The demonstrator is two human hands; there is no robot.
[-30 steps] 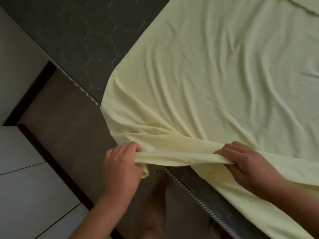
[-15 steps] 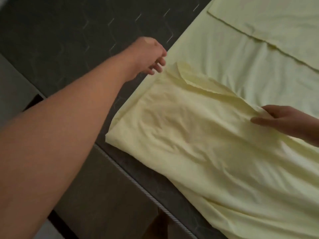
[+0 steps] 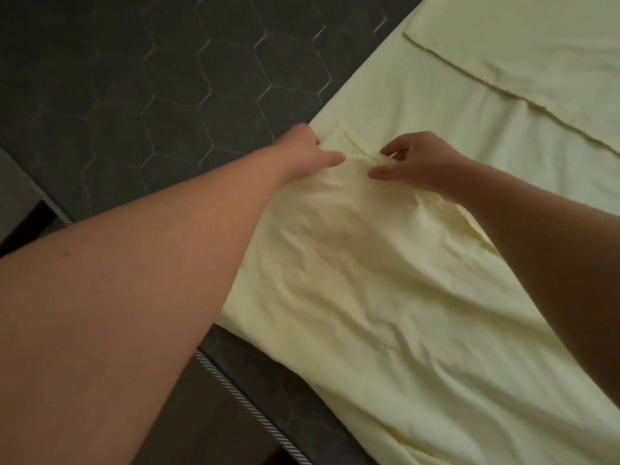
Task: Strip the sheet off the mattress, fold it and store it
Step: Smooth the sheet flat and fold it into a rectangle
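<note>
A pale yellow sheet (image 3: 385, 280) lies folded over itself on the dark mattress (image 3: 151, 95) with its hexagon quilting. Both my arms reach out over the near folded layer. My left hand (image 3: 307, 152) rests on the far left corner of that layer, its thumb pointing right along the cloth; its fingers are hidden beneath the hand. My right hand (image 3: 414, 162) sits close beside it and pinches the folded edge between thumb and forefinger. A hem line (image 3: 503, 92) of another layer runs across the far right.
The mattress edge has striped rope piping (image 3: 241, 397) running down toward the bottom of the view. Left of it is a dark bed frame strip and a bit of grey floor (image 3: 13, 196). Bare mattress spreads across the upper left.
The near edge of the sheet was carried away from me and laid down as a fold. My right hand has moved left to the folded corner; my left hand has dropped onto the cloth.
</note>
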